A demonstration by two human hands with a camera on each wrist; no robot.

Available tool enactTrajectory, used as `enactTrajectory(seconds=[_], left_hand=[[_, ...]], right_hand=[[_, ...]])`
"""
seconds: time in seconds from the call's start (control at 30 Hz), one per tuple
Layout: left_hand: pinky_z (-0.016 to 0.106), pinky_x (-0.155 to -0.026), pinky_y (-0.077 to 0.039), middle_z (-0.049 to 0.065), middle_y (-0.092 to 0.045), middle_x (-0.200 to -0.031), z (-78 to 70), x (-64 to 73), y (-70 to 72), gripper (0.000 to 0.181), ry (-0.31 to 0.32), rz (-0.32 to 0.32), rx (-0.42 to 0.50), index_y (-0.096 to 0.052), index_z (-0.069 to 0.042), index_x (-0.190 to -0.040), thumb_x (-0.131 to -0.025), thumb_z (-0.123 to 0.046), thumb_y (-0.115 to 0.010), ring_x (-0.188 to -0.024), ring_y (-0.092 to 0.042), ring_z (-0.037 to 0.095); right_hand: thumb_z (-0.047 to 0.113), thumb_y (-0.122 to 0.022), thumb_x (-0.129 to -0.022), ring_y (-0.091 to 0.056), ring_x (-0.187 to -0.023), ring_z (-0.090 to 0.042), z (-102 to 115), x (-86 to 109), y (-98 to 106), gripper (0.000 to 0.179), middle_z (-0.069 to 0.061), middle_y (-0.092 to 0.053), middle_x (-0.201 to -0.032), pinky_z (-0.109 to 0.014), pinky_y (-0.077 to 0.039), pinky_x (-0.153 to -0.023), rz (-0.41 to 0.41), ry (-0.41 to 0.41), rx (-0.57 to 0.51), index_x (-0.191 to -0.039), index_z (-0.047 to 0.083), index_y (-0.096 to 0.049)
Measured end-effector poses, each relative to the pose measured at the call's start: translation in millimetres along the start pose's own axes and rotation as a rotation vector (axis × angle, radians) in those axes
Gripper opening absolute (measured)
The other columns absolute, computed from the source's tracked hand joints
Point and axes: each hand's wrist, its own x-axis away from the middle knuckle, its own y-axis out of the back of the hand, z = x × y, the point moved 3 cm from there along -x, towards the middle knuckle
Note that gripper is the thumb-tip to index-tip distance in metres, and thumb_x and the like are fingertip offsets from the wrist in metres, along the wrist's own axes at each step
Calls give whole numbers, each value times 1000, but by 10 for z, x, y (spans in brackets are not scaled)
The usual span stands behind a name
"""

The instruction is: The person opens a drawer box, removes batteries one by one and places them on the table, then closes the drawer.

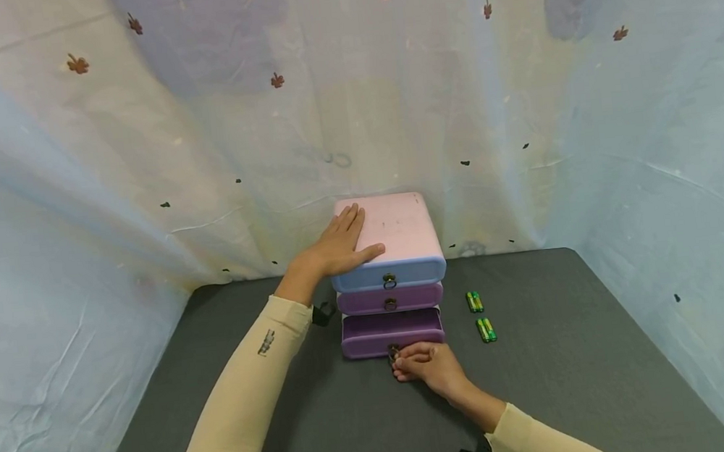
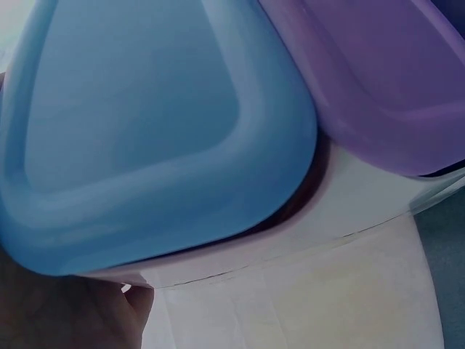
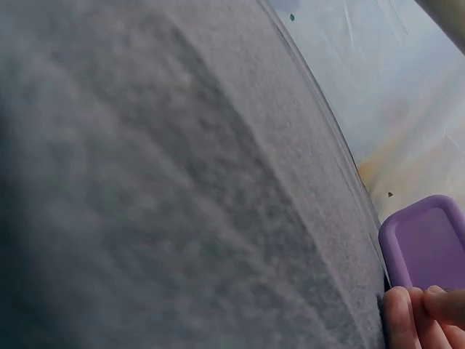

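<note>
A small drawer unit [image 1: 398,226] with a pink top stands at the back of the table. Its blue top drawer [image 1: 360,278] and purple middle drawer [image 1: 359,303] are closed, while the purple bottom drawer [image 1: 363,347] is pulled out, its visible inside bare. My left hand [image 1: 338,246] rests flat on the pink top, fingers spread. With thumb and fingertips my right hand [image 1: 431,367] pinches the ring pull [image 1: 394,352] of the bottom drawer. The left wrist view shows the blue drawer front [image 2: 138,109] up close.
Two pairs of green batteries, a far pair [image 1: 475,302] and a near pair [image 1: 486,330], lie on the dark grey table [image 1: 579,372] to the right of the drawers. A pale patterned curtain [image 1: 365,124] hangs behind and at both sides.
</note>
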Motion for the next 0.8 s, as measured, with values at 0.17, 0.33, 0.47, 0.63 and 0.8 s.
enactTrajectory(seconds=[0.17,0.33,0.47,0.63,0.8], left_hand=[[42,-134,8,13,15,-179,-34,36,24,100,-8,-7,2,9,-5,-171,-109,-66,-39,-166,15,25],[45,-135,5,18,9,-180,-101,108,75,98,-24,-34,14,3,0,-171,-110,-62,-41,-167,10,29],[45,-135,5,18,8,-180,-123,129,91,97,-26,-42,16,2,1,-171,-110,-61,-42,-167,9,30],[43,-135,6,17,10,-179,-105,109,73,97,-24,-34,8,4,0,-171,-110,-62,-40,-166,11,29],[41,-134,8,16,12,-179,-85,89,54,98,-19,-25,6,7,-2,-171,-109,-64,-38,-166,13,27]], right_hand=[[-3,-73,-100,-81,-89,-30,-3,57,-12,26,-34,-76,-107,-38,-67,-81,8,-7,-10,-118,-21,-68],[-2,-73,-100,-81,-89,-29,-11,125,-29,25,-33,-76,-106,-39,-67,-81,25,-15,-7,-117,-20,-68],[-2,-74,-100,-81,-87,-26,-28,174,-38,24,-31,-77,-105,-37,-67,-80,31,-15,-9,-116,-20,-69],[-2,-75,-99,-81,-86,-24,-53,224,-48,23,-29,-78,-103,-36,-67,-79,32,-34,-26,-114,-19,-70],[-1,-75,-99,-81,-85,-24,-61,273,-64,24,-28,-79,-103,-37,-67,-80,35,-44,-38,-114,-19,-70]])
